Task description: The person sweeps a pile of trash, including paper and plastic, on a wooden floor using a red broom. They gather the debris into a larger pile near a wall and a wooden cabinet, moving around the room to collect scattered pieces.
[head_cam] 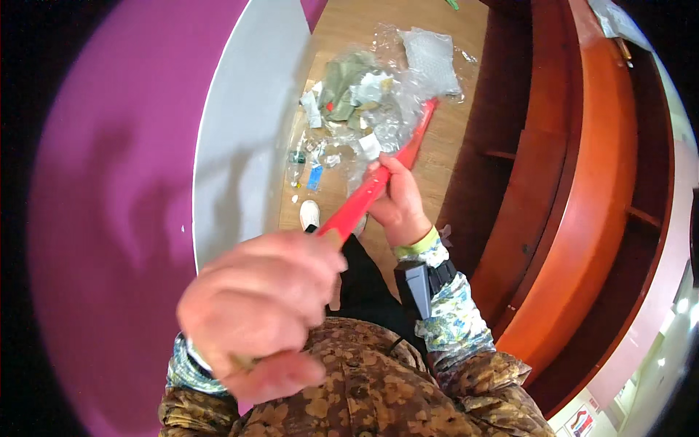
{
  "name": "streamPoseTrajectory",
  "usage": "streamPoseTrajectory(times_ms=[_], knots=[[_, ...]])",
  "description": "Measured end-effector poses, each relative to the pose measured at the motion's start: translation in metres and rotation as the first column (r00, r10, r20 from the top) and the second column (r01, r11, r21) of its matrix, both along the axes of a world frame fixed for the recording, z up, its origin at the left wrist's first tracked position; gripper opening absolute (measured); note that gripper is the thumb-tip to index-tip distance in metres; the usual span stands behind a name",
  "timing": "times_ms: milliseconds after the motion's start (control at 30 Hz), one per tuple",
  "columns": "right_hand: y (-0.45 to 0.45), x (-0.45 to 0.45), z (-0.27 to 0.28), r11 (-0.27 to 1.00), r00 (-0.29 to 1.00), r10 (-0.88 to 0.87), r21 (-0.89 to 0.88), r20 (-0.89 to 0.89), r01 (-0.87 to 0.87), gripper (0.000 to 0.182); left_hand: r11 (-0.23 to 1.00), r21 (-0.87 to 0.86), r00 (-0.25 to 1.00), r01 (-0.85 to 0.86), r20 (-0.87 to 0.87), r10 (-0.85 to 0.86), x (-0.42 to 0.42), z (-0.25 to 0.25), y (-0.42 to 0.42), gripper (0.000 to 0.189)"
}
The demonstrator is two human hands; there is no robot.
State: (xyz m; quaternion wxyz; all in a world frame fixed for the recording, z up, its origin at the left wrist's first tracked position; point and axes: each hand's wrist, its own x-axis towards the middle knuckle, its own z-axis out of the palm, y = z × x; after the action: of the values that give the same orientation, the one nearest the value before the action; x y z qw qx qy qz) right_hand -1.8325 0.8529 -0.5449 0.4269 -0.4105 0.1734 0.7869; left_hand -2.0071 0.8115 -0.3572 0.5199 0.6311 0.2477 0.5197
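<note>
A long red pole (355, 210) slants from the lower left towards the litter on the floor. My left hand (262, 306), close to the camera and slightly blurred, is closed around its near end, where a tan part shows. Farther along, my right hand (400, 199) grips the red shaft with the thumb laid along it. The far end reaches crumpled clear plastic wrap (390, 128) beside a sheet of bubble wrap (431, 60); whether it carries a head cannot be told. Olive-green crumpled material (347, 82) and white scraps lie to the left of the shaft.
A grey and purple wall (246, 109) runs along the left. Red-orange wooden shelving (595, 180) curves along the right. A clear plastic bottle (296, 158) and a blue piece (315, 177) lie on the wood-look floor (442, 158) ahead of my white shoe (309, 214).
</note>
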Motion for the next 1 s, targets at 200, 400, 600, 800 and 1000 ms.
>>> streamPoseTrajectory(times_ms=[200, 400, 600, 800, 1000], knots=[[-0.019, 0.0, 0.028, 0.989, 1.0, -0.013, 0.145, 0.013, 0.011, 0.016, 0.999, -0.001, 0.993, 0.044, 0.114, -0.044, -0.019, 0.011, -0.004, 0.036], [-0.063, 0.053, 0.009, 0.982, 0.961, -0.162, -0.06, 0.223, 0.18, 0.016, 0.919, -0.378, 0.986, 0.114, 0.154, -0.06, -0.001, -0.027, 0.008, 0.019], [-0.129, 0.117, -0.038, 0.868, 0.867, -0.288, -0.272, 0.407, 0.416, 0.008, 0.787, -0.496, 0.927, 0.367, 0.131, -0.351, 0.054, -0.09, 0.002, 0.017], [-0.182, 0.135, -0.072, 0.866, 0.911, -0.158, -0.389, 0.382, 0.314, 0.019, 0.702, -0.508, 0.849, 0.499, 0.123, -0.514, 0.107, -0.1, -0.013, 0.017], [-0.144, 0.088, -0.032, 0.872, 0.958, -0.23, -0.402, 0.171, 0.281, 0.019, 0.779, -0.419, 0.841, 0.466, -0.066, -0.538, 0.075, -0.049, 0.012, 0.014]])
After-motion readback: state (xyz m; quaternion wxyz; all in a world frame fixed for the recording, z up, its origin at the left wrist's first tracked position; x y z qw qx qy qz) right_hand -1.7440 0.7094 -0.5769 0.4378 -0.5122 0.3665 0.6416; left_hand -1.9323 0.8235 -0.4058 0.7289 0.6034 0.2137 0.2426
